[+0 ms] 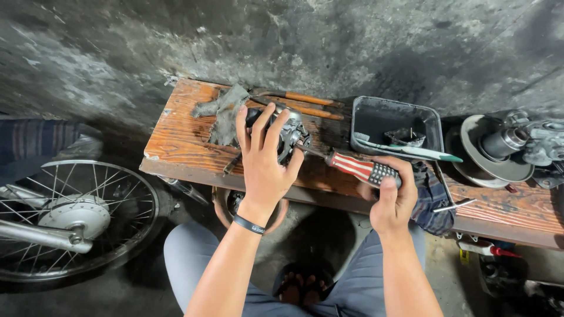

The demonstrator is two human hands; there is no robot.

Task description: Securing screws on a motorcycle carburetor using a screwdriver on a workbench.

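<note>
- Here, a dark rectangular tray point(376, 111) stands on the wooden bench point(176, 138), at about two o'clock from the left hand; inside it lies a small dark metal part point(405, 136), and a toothbrush point(411, 151) with a green end rests across its near rim.
- The left hand point(264, 161) is clamped over a small grey metal engine part point(289, 134), fingers spread and curled over its top, holding it down on the bench.
- The right hand point(392, 196) is clenched around the striped red-and-white handle of a screwdriver point(358, 169); the shaft runs toward ten o'clock and its tip meets the engine part just beside the left fingers.
- A dirty grey rag point(222, 114) lies on the bench at eleven o'clock from the left hand, touching the engine part's far side as far as can be seen.
- Two tools with orange-brown handles point(308, 104) lie at one o'clock, between the rag and the tray.
- A checked cloth point(432, 205) hangs over the bench edge just beside the right hand.
- A round metal pulley assembly point(496, 147) sits at the bench's three o'clock end.
- A spoked wheel point(76, 217) rests on the floor at eight o'clock, well apart from the hands.
</note>
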